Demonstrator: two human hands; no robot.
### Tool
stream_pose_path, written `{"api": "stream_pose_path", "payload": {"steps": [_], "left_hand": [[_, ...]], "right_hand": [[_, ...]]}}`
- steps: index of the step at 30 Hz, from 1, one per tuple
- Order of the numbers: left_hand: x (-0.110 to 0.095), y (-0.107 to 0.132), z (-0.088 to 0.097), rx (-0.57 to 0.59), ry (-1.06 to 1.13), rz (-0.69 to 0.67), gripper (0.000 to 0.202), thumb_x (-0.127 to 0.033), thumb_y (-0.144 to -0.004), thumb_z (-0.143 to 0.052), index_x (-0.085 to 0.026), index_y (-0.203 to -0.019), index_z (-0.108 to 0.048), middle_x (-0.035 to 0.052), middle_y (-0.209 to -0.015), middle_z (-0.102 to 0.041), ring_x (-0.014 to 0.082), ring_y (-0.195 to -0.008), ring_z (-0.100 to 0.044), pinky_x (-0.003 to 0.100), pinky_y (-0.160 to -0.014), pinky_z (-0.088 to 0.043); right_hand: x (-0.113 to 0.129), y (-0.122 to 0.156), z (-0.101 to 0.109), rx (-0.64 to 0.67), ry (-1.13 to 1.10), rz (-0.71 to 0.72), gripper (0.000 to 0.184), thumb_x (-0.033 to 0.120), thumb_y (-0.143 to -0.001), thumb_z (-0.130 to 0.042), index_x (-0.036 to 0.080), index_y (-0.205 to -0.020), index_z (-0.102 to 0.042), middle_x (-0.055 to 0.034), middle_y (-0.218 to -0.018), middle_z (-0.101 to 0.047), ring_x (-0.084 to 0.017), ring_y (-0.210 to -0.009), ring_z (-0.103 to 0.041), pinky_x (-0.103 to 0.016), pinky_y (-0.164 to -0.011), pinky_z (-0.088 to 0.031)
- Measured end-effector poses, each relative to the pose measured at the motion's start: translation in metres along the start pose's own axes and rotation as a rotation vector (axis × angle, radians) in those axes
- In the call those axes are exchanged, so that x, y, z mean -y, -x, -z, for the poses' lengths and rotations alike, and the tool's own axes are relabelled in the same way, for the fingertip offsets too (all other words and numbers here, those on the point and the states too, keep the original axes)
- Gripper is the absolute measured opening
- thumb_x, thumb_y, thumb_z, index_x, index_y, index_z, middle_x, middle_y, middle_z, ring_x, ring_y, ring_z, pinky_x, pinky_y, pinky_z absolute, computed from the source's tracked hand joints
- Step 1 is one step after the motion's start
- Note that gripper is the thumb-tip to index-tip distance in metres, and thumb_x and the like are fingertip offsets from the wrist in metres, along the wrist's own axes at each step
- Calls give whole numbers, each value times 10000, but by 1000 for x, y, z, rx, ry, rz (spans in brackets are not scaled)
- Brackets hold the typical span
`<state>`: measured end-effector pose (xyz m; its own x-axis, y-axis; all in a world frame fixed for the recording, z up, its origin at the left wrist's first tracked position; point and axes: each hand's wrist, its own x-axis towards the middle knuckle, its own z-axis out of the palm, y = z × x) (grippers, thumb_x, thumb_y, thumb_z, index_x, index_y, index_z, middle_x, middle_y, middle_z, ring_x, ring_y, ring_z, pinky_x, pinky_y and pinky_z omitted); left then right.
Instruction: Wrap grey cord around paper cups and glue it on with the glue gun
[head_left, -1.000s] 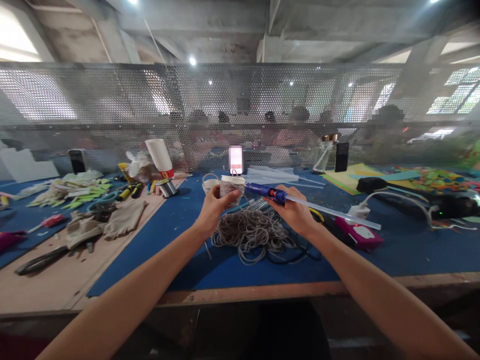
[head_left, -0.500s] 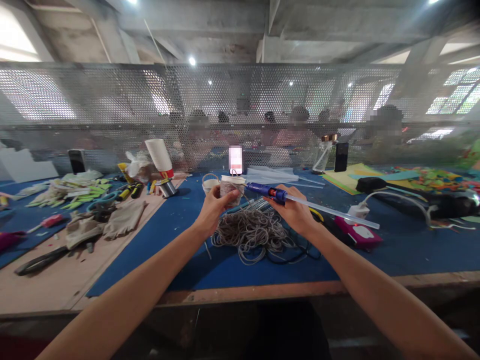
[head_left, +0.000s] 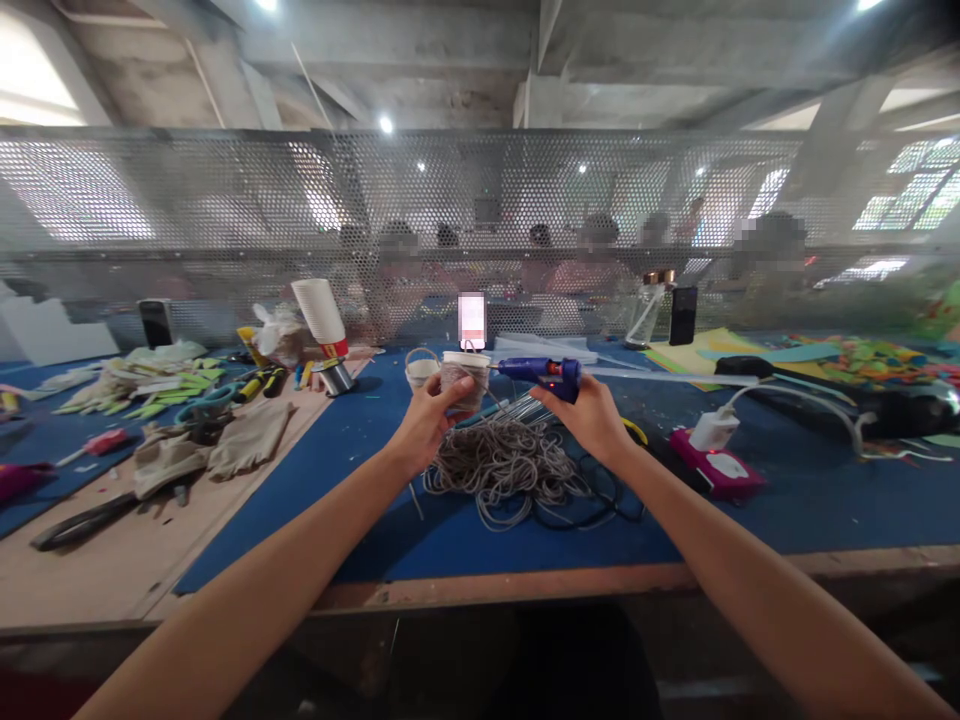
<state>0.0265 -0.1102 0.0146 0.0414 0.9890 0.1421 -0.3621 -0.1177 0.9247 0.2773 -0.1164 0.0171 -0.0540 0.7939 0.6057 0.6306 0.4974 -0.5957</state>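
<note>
My left hand (head_left: 430, 418) is closed around a small cup (head_left: 464, 376) partly wrapped in grey cord, held above the blue mat (head_left: 337, 470). My right hand (head_left: 592, 415) grips a blue glue gun (head_left: 536, 371), its nozzle pointing left at the cup's rim. A clear glue stick (head_left: 667, 377) juts out of the gun's back toward the right. A loose pile of grey cord (head_left: 506, 465) lies on the mat just below both hands.
A perforated metal screen (head_left: 480, 230) closes the far side; people sit behind it. Gloves (head_left: 214, 445), scissors (head_left: 82, 520) and green scraps (head_left: 150, 385) lie at the left. A stack of paper cups (head_left: 320, 312), a phone (head_left: 471, 320) and a pink power strip (head_left: 716, 468) stand nearby.
My right hand has raised and levelled the glue gun, so the glue stick now runs nearly horizontal. My left hand and the cup have hardly moved.
</note>
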Motion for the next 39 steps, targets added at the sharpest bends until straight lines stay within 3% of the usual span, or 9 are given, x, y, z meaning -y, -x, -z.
{"api": "stream_pose_path", "payload": {"steps": [2, 7, 12, 16, 21, 26, 32, 39], "left_hand": [[-1, 1, -1, 12, 3, 10, 455, -384, -692, -929, -187, -1052, -731, 87, -1099, -745, 211, -957, -699, 323, -782, -577], [-3, 4, -2, 40, -12, 22, 454, -403, -711, -915, -178, -1065, -740, 103, -1101, -747, 221, -976, -697, 310, -777, -583], [-2, 4, -1, 44, -41, 25, 476, -413, -717, -908, -192, -1103, -739, 98, -1140, -746, 231, -1029, -694, 300, -778, -587], [-1, 3, -2, 29, -47, 38, 448, -399, -709, -912, -196, -1073, -748, 88, -1101, -750, 205, -959, -696, 290, -761, -583], [1, 2, -2, 28, -44, 41, 448, -393, -693, -919, -189, -1051, -743, 72, -1054, -756, 170, -868, -692, 285, -736, -582], [2, 3, -2, 27, -44, 45, 450, -382, -692, -925, -173, -1041, -730, 79, -1059, -750, 153, -830, -683, 278, -717, -580], [0, 5, -5, 30, -43, 43, 473, -390, -687, -927, -162, -1051, -729, 88, -1036, -745, 170, -839, -681, 302, -739, -576], [2, 5, -5, 34, -53, 57, 482, -404, -673, -935, -164, -1033, -724, 64, -975, -729, 158, -795, -665, 298, -727, -565]], "right_hand": [[2, -2, 3, 8, -98, -66, 422, 597, -845, -742, 224, -1040, -713, -64, -894, -747, -266, -845, -689, -374, -747, -496], [1, -7, 10, 100, -303, -216, 399, 600, -835, -745, 220, -909, -648, 11, -643, -622, -167, -589, -568, -325, -611, -462], [-16, -16, 15, 116, -539, -292, 293, 464, -800, -758, 196, -834, -645, 19, -695, -613, -116, -595, -526, -265, -582, -428], [-37, -22, 15, 120, -618, -478, 253, 374, -693, -798, 176, -803, -687, 2, -715, -656, -114, -603, -535, -248, -567, -435], [-55, -23, 20, 178, -503, -616, 336, 429, -626, -885, 164, -779, -745, -48, -738, -736, -178, -676, -636, -301, -637, -512], [-69, -23, 24, 180, -287, -536, 376, 515, -635, -879, 173, -727, -751, -16, -629, -690, -185, -632, -610, -302, -607, -475], [-85, -25, 28, 221, 128, -464, 468, 603, -831, -667, 164, -686, -743, -8, -582, -633, -172, -603, -570, -285, -595, -397], [-90, -26, 31, 268, 372, -520, 414, 568, -886, -636, 212, -740, -787, -33, -666, -690, -220, -725, -669, -287, -623, -374]]}}
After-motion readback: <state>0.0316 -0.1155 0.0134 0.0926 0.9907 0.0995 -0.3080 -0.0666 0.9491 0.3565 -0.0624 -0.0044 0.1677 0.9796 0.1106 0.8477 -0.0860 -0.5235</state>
